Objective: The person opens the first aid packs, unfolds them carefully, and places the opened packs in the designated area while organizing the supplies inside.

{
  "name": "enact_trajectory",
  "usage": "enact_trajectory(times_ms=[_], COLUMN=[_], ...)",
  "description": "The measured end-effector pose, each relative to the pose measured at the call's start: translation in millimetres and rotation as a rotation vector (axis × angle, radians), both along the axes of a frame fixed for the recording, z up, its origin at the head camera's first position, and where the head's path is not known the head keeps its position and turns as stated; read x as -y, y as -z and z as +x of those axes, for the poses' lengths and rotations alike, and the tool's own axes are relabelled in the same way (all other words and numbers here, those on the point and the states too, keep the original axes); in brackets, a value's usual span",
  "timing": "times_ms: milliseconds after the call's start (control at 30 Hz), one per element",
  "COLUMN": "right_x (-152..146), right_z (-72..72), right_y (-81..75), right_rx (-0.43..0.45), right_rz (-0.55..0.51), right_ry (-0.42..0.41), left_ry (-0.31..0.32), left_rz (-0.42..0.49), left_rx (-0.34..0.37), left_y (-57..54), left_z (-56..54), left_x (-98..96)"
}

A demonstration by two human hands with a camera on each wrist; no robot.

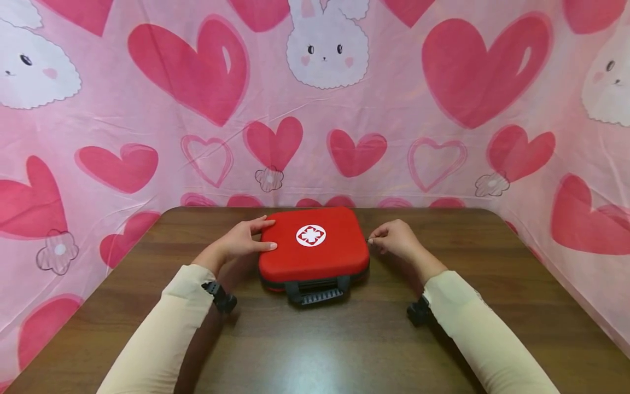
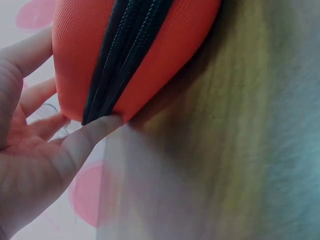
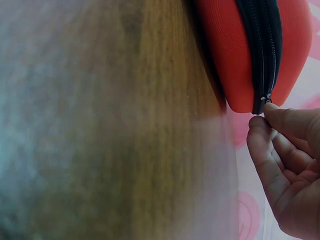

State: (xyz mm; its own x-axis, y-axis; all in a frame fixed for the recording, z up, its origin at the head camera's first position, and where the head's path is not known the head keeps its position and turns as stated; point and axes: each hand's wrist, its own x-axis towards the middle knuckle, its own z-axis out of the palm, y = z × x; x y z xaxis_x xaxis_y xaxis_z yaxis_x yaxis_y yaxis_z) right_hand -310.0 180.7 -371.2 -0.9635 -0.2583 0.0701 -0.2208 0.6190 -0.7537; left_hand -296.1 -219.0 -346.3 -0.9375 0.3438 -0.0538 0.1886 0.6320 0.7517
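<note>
A red first aid case [image 1: 334,246], with a white emblem on its lid and a black carry handle [image 1: 319,295] towards me, lies flat on the table. My left hand [image 1: 241,238] holds its left side, thumb and fingers apart. The left wrist view has the thumb [image 2: 95,132] across the end of the black zipper band [image 2: 122,60], with the fingers against the red shell. At the right side my right hand [image 1: 396,238] pinches a zipper pull [image 3: 268,101] between thumb and forefinger. Most of the pull is hidden by the fingertips. The zipper band looks closed along the visible sides.
The brown wooden table [image 1: 315,350] runs back to a pink cloth backdrop [image 1: 398,98] printed with hearts and rabbits. Black straps with small devices [image 1: 223,298] hang at both wrists, below the pale sleeves.
</note>
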Motion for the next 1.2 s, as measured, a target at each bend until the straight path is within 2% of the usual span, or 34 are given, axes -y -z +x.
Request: enact_trajectory(times_ms=[133, 300, 433, 600, 733, 1033, 1200], right_x=[-0.2, -0.3, -0.8, -2.6, -4.3, -5.0, -2.2], right_z=[0.9, 3.1, 5.3, 7.9, 10.1, 19.0, 25.6], right_y=[0.7, 1.9, 3.2, 3.2, 2.0, 0.6, -0.1], right_rx=[0.017, 0.030, 0.042, 0.047, 0.054, 0.103, 0.134], right_rz=[-0.034, -0.054, -0.058, -0.080, -0.098, -0.102, -0.129], right_ry=[0.018, 0.012, 0.001, -0.014, -0.023, -0.063, -0.110], left_ry=[-0.092, -0.176, -0.170, -0.107, -0.090, -0.099, -0.174], left_rz=[0.044, 0.074, 0.039, -0.028, -0.010, 0.139, 0.252], left_rx=[-0.057, -0.121, -0.159, -0.208, -0.216, -0.131, -0.050], left_y=[6.8, 11.3, 13.0, 13.9, 12.6, 13.0, 14.4], left_z=[7.8, 26.1, 42.8, 57.4, 57.9, 43.9, 37.5], left_x=[-1.5, -1.8, -3.1, -8.2, -9.7, -0.5, 2.7])
